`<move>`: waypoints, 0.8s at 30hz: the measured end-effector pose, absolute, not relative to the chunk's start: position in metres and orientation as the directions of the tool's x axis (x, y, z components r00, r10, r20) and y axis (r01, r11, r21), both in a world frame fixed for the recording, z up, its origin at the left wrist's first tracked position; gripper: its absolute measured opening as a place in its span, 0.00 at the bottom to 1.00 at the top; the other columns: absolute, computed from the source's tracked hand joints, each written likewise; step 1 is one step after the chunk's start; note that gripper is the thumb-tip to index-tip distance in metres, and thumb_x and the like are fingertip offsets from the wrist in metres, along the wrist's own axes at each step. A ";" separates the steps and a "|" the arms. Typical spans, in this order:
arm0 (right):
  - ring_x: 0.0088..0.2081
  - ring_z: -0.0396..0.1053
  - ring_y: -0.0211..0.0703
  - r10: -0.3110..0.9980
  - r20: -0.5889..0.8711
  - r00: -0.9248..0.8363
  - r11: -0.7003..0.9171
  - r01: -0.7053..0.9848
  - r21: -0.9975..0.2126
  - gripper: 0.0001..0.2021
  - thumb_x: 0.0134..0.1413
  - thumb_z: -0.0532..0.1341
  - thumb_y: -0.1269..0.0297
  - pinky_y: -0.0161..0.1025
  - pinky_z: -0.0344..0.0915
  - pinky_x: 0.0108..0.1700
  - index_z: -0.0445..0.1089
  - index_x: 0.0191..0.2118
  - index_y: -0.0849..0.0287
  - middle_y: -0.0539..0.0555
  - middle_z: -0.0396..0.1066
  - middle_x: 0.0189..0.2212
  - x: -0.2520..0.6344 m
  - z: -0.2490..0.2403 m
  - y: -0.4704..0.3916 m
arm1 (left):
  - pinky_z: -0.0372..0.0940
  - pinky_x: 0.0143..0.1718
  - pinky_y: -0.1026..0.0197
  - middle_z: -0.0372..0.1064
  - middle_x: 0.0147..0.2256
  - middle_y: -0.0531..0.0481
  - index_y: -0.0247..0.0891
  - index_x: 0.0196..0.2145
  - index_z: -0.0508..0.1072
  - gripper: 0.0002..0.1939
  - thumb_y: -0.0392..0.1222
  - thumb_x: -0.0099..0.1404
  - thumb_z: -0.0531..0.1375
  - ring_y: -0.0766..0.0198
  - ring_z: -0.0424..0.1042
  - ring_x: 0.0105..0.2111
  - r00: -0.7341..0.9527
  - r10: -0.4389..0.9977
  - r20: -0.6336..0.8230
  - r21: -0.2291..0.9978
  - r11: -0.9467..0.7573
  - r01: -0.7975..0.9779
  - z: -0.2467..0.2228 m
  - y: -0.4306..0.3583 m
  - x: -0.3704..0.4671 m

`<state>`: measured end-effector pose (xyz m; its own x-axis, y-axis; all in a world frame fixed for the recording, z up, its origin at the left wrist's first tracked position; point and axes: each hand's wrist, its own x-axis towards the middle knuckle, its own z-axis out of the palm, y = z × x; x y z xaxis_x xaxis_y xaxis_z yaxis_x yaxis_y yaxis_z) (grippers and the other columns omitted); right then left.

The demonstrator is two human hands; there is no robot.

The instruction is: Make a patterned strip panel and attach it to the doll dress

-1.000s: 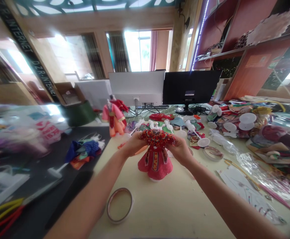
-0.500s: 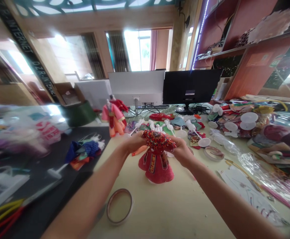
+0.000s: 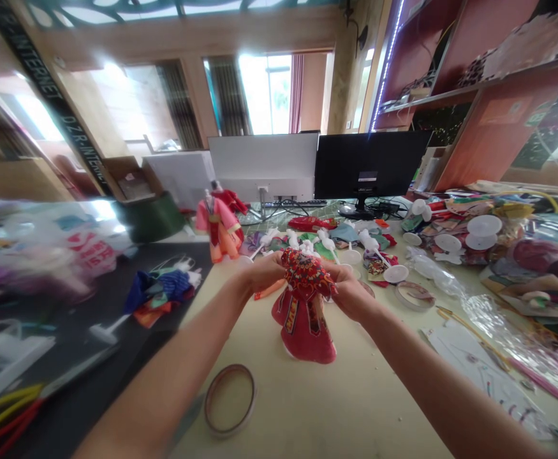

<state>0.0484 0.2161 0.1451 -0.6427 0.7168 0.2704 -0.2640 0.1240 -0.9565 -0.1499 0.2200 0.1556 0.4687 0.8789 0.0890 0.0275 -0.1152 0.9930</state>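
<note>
Between my hands stands a small doll garment (image 3: pixel 307 325), a red skirted dress with patterned bands down its front and a red patterned collar piece on top. My left hand (image 3: pixel 268 270) pinches the left edge of the patterned top. On the other side, my right hand (image 3: pixel 348 288) grips its right edge. White doll-stand parts show just behind the collar. The skirt hangs down over the pale tabletop, its hem tilted a little; whether it touches the table I cannot tell.
A tape roll (image 3: pixel 231 400) lies near my left forearm, another tape roll (image 3: pixel 414 296) at right. Pink dressed figures (image 3: pixel 219 226) stand back left. White doll forms (image 3: pixel 327 242) and fabric scraps lie behind my hands. Tweezers (image 3: pixel 470 335) rest by a white sheet (image 3: pixel 486 376).
The dress's skirt has swung slightly to the right and lower, its hem now tilting. Both hands keep their hold on the patterned top.
</note>
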 end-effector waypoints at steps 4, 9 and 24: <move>0.39 0.70 0.45 0.709 0.269 -0.652 0.119 -0.266 -0.957 0.05 0.40 0.66 0.65 0.41 0.66 0.43 0.75 0.29 0.55 0.52 0.74 0.35 0.049 0.144 0.217 | 0.67 0.38 0.56 0.75 0.31 0.46 0.33 0.33 0.78 0.12 0.34 0.48 0.64 0.59 0.72 0.32 0.475 0.875 0.095 0.993 -0.115 0.014 0.155 0.220 -0.149; 0.39 0.70 0.44 0.711 0.267 -0.650 0.121 -0.261 -0.958 0.06 0.41 0.66 0.67 0.41 0.65 0.44 0.76 0.31 0.55 0.52 0.74 0.36 0.049 0.144 0.217 | 0.66 0.38 0.58 0.76 0.32 0.46 0.33 0.34 0.77 0.11 0.34 0.49 0.63 0.59 0.72 0.33 0.472 0.876 0.100 0.993 -0.116 0.005 0.154 0.222 -0.149; 0.36 0.71 0.45 0.715 0.254 -0.651 0.124 -0.240 -0.963 0.08 0.40 0.66 0.65 0.42 0.67 0.42 0.76 0.32 0.54 0.52 0.74 0.35 0.049 0.140 0.222 | 0.67 0.36 0.55 0.76 0.31 0.45 0.34 0.35 0.77 0.13 0.36 0.48 0.65 0.56 0.73 0.32 0.504 0.863 0.029 0.999 -0.039 0.008 0.160 0.226 -0.143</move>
<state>0.0491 0.2215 0.1397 -0.6515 0.7148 0.2543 -0.2396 0.1242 -0.9629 -0.1425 0.2257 0.1599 0.5039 0.8632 0.0294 0.0078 -0.0386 0.9992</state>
